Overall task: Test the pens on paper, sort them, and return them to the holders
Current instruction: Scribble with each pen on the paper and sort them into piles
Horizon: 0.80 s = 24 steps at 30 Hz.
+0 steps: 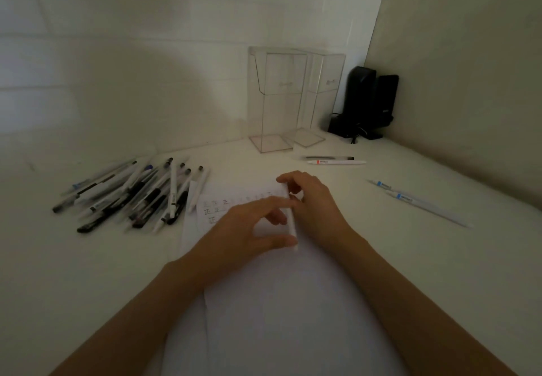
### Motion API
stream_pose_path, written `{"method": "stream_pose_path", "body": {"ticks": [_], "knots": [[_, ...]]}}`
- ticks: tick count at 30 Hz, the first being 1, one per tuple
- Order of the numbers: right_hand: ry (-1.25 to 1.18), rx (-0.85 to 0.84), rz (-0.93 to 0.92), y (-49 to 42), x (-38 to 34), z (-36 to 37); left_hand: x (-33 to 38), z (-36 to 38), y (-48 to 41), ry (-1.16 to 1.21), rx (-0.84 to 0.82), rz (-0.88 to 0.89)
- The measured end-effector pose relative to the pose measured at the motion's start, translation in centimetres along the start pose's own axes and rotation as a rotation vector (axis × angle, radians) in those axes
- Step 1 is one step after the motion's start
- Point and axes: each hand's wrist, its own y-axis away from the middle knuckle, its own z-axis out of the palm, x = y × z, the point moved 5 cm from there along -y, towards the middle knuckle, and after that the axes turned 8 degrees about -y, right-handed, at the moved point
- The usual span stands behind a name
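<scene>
Our tabletop (366,229) carries the paper (264,302), 2 clear holders (278,96) at the back and a pen pile (132,196) left. Both hands, left hand (246,231) and right hand (313,199), grip 1 white pen (291,223) over the paper.

The scene is dim and grey-green, with grainy, soft detail. A broad shadow falls on the wall (123,88) left of the clear holders (281,99), whose faces catch faint reflections. The pen pile (129,193) left of the holders is smeared by blur. Wide-angle distortion bends the wall lines near the edges.
</scene>
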Motion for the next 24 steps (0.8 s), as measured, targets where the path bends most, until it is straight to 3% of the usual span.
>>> {"method": "stream_pose_path", "body": {"ticks": [9,14,19,22,24], "knots": [[-0.444,0.103,0.113,-0.3,0.3,-1.4,-0.6,-0.1,-0.1,0.008,0.022,0.022],[-0.458,0.074,0.081,-0.2,-0.2,-1.2,-1.0,-0.1,-0.1,-0.080,0.056,0.084],[-0.605,-0.066,0.121,0.8,-2.0,-0.6,-0.3,1.0,0.0,-0.264,-0.089,0.080],[-0.720,0.111,0.211,1.9,-2.2,-2.6,1.0,1.6,0.7,-0.314,-0.193,0.090],[-0.646,0.238,0.277,3.5,-1.8,-5.5,2.7,1.6,1.1,-0.345,-0.227,0.129]]}}
